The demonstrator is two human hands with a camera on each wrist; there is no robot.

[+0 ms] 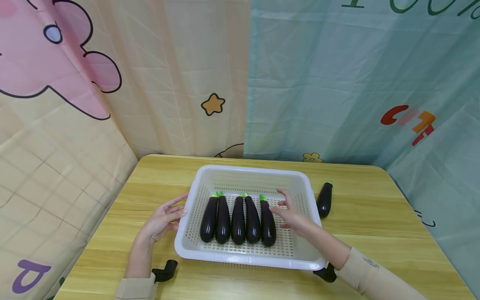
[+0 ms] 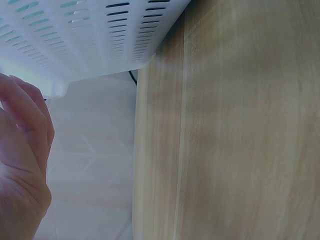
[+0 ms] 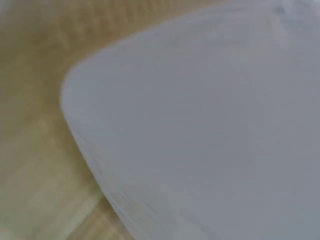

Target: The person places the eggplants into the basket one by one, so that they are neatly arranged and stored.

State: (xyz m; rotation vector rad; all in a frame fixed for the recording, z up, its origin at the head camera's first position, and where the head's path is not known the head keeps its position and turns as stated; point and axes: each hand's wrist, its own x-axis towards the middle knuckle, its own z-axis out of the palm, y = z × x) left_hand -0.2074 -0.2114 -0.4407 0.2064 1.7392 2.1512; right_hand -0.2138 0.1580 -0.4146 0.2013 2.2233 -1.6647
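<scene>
A white plastic basket (image 1: 243,261) with slotted walls holds several dark eggplants (image 1: 238,221) lying side by side, green stem ends toward the back. My left hand (image 1: 163,218) is at the basket's left rim, fingers loosely extended with the tips right at the edge. In the left wrist view the same hand (image 2: 22,155) shows below the basket's slotted wall (image 2: 100,35). Over the basket's right half reaches my right hand (image 1: 292,214), fingers spread, beside the rightmost eggplant (image 1: 268,223) and gripping nothing. The right wrist view is filled by a blurred basket corner (image 3: 175,125).
Outside the basket, a single eggplant (image 1: 325,200) lies on the wooden table (image 1: 375,233) close to the right rim. Printed curtains (image 1: 187,83) hang behind the table's back edge. A black wrist-camera piece (image 1: 166,271) sticks out by the left wrist.
</scene>
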